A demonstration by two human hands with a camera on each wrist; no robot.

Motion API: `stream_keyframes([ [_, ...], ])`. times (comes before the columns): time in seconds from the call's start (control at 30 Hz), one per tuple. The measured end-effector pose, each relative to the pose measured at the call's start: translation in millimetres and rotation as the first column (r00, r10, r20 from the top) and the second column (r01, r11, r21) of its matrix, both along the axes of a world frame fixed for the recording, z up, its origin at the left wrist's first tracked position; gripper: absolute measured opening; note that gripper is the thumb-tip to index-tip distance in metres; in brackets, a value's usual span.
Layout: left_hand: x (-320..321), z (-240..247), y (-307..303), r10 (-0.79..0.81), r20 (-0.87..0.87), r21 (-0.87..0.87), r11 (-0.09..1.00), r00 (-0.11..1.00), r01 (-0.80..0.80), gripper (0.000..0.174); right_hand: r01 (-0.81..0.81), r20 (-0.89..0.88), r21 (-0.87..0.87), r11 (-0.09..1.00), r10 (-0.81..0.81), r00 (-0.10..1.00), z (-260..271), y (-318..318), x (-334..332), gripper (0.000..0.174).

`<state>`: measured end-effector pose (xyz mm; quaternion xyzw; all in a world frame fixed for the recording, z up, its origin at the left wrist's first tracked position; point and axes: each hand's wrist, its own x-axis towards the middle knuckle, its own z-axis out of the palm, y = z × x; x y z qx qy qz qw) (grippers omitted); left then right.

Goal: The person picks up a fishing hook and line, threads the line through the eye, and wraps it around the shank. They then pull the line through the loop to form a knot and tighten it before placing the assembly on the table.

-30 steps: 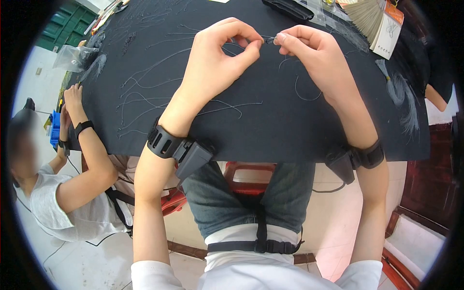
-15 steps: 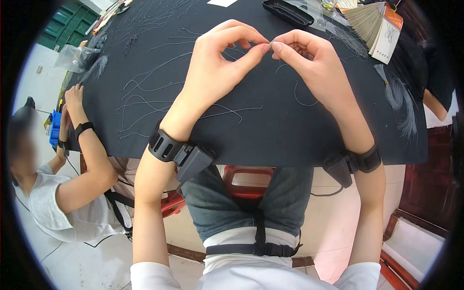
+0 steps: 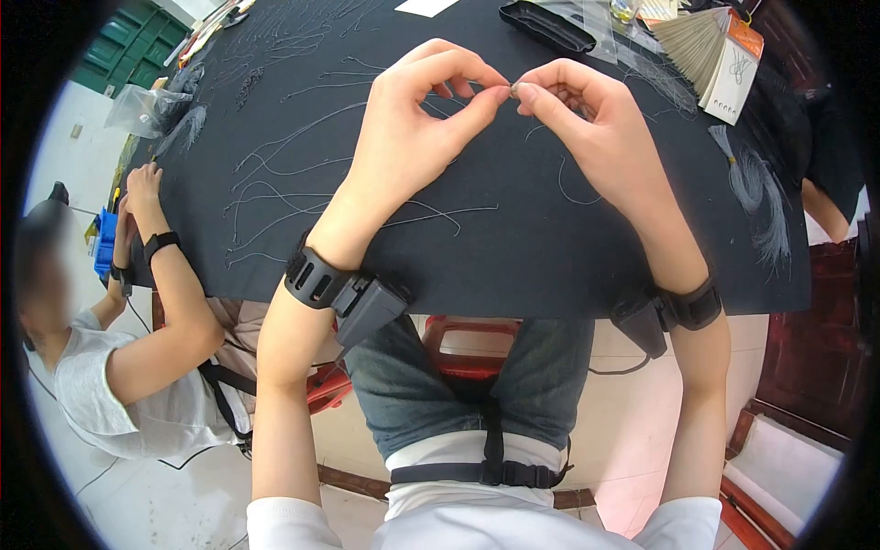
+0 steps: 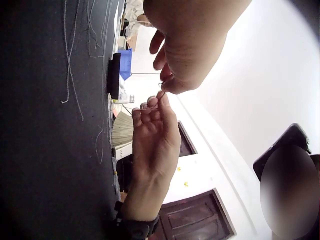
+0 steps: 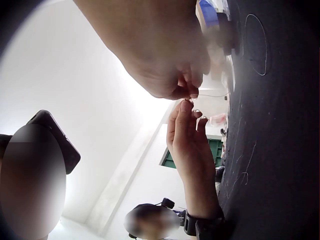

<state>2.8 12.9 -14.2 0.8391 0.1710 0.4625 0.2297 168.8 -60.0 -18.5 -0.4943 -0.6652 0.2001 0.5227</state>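
Observation:
Above the dark table, the left hand point(image 3: 417, 124) and the right hand point(image 3: 596, 119) meet at their fingertips. Each pinches a thin grey cord between thumb and index finger; in the left wrist view a small dark loop of cord point(image 4: 161, 84) shows at the left fingertips. From the right hand point(image 5: 165, 65) a fine strand point(image 5: 212, 95) runs off in the right wrist view. How the cord is knotted or joined between the fingertips is too small to tell. A curved grey cord point(image 3: 566, 188) lies below the right hand.
Several grey cords point(image 3: 284, 197) lie left of the left forearm. A black case point(image 3: 548, 27), a fanned sample book point(image 3: 701, 60) and a cord bundle point(image 3: 756, 179) are at the back and right. Another person point(image 3: 137, 367) sits at the left.
The small dark piece of cord visible between the hands a second ago is now mostly hidden, as the fingertips came together. Over the last half second the hands have barely moved.

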Motion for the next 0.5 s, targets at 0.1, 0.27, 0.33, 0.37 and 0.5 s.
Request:
stream_keyframes([
  [0.1, -0.5, 0.6, -0.7, -0.025, -0.002, -0.032, 0.999, 1.000, 0.025, 0.008, 0.008, 0.012, -0.029, 1.000, -0.008, 1.000, 0.7, -1.0, -0.7, 0.022],
  [0.27, -4.6, 0.7, 1.1, -0.077, -0.072, -0.004, 0.997, 0.994, 0.077, 0.008, -0.003, 0.012, -0.002, 1.000, 0.003, 1.000, -1.1, 0.5, 0.8, 0.022],
  [0.33, -4.7, 1.1, 0.5, -0.070, -0.068, 0.010, 0.997, 0.995, 0.071, 0.008, 0.000, 0.003, -0.003, 1.000, 0.000, 1.000, -0.4, 0.6, 0.7, 0.022],
  [0.37, -4.5, 1.4, 0.0, -0.067, -0.065, 0.017, 0.998, 0.996, 0.069, 0.008, -0.002, -0.008, -0.007, 1.000, 0.002, 1.000, -0.6, 0.8, 0.9, 0.022],
  [0.5, -2.9, 2.0, -0.5, -0.043, -0.012, 0.019, 0.999, 0.999, 0.043, 0.009, -0.007, -0.036, 0.041, 0.999, 0.009, 0.999, -1.5, 2.1, 0.6, 0.020],
])
